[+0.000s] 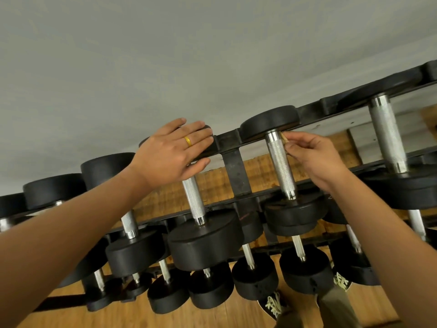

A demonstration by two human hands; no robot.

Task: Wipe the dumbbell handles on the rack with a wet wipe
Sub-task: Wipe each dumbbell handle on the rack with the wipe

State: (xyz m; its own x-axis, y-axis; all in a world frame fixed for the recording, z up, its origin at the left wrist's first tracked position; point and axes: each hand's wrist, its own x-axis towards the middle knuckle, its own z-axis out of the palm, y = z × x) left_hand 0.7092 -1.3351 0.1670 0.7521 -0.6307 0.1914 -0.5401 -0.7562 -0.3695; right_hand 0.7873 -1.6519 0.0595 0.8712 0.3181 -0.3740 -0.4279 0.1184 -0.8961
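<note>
Seen from the head camera, both bare forearms reach up and forward to the top tier of the black rack (233, 166), which stands against a grey wall (165, 55). The left hand (172, 150) lies flat and palm down, fingers straight and close together, resting on the far black end of one dumbbell (205, 242). It grasps nothing, and a gold ring (187, 140) sits on one finger. Its thumb is spread to the near side, above the knurled steel bar (194, 197) that runs from under the palm down to that dumbbell's near end. Just to the right, past an upright rack bracket, the right hand (312, 155) is raised with the wrist bent back. Its fingers are curled and pinch a wipe (284, 138), of which only a small tan corner shows beyond the fingertips. The wipe is held against the right side of the neighbouring dumbbell's handle (280, 162), at its upper end beside the smooth collar and just under the far head (269, 121). The rest of that knurled handle is bare down to the near head (293, 214). More dumbbells fill the tiers below, their handles pointing toward the camera. Under them lie a wooden floor (212, 313) and the person's laced shoes (272, 304).
</note>
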